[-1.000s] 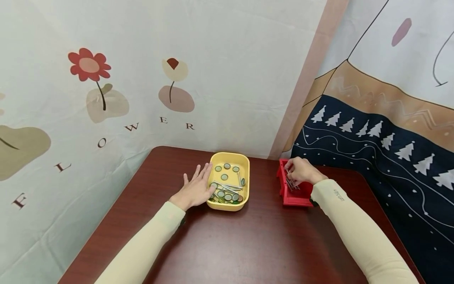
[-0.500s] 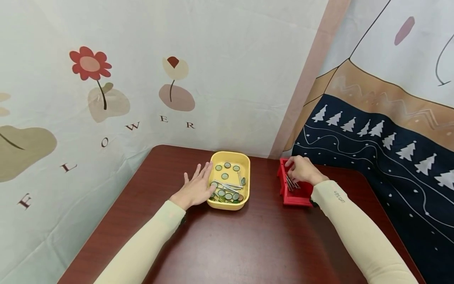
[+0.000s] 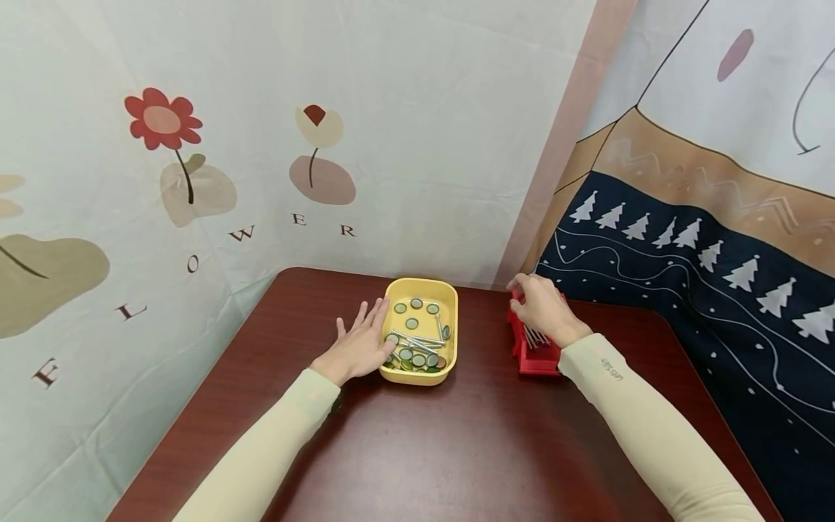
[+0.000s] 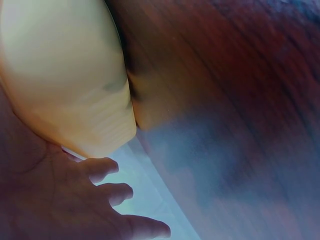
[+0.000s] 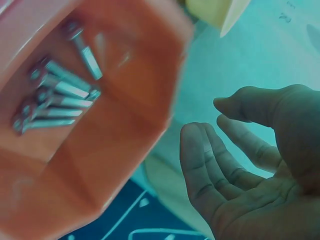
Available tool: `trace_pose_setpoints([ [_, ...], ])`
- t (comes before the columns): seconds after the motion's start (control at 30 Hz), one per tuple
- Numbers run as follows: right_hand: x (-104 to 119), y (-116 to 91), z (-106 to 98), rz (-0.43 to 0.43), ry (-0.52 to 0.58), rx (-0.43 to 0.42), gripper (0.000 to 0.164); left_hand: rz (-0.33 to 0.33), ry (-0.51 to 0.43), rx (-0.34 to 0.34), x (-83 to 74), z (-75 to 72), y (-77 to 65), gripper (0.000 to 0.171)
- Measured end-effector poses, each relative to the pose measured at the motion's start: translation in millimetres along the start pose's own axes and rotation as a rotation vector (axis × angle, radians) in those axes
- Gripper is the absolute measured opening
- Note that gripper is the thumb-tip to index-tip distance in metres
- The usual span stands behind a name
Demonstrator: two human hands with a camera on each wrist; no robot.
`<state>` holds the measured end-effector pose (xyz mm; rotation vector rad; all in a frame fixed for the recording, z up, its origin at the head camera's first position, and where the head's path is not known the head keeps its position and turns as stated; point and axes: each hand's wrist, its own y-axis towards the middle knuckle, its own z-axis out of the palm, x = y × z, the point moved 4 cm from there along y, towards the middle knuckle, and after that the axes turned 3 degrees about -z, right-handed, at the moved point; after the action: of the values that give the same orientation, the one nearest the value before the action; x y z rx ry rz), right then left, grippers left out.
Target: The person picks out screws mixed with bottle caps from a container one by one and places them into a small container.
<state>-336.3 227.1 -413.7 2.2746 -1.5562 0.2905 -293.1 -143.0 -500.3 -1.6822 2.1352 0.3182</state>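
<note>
My left hand (image 3: 355,351) lies against the left side of a yellow plastic bin (image 3: 417,378), its fingers straight and spread at the rim. Inside that bin are several round metal-rimmed discs (image 3: 412,323) and several long bolts (image 3: 424,342). Above the far left part of a red plastic bin (image 3: 538,365), my right hand (image 3: 544,310) hovers with bent, relaxed fingers. The right wrist view shows nothing between its thumb (image 5: 250,100) and fingers, which are apart. Several silver bolts (image 5: 60,97) lie at the bottom of the red bin in that view.
Both bins stand near the back edge of a dark red-brown table (image 3: 457,449), with a gap between them. A printed cloth (image 3: 417,145) with flowers and letters hangs right behind. Dark cloth with white trees (image 3: 652,261) borders the table's right side.
My right hand has lifted off the bolts in the red bin and moved up and left over its far edge, its fingers uncovered. The left hand has stayed at the yellow bin.
</note>
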Motion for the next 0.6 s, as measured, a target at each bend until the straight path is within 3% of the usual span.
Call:
trace_pose_setpoints([
  [0.27, 36, 5, 10, -0.048, 0.023, 0.048, 0.034, -0.002, -0.003, -0.005, -0.5, -0.7, -0.6, 0.091],
  [0.6, 82, 21, 37, -0.120, 0.016, 0.140, 0.041, 0.000, -0.002, -0.008, 1.8, 1.2, 1.1, 0.091],
])
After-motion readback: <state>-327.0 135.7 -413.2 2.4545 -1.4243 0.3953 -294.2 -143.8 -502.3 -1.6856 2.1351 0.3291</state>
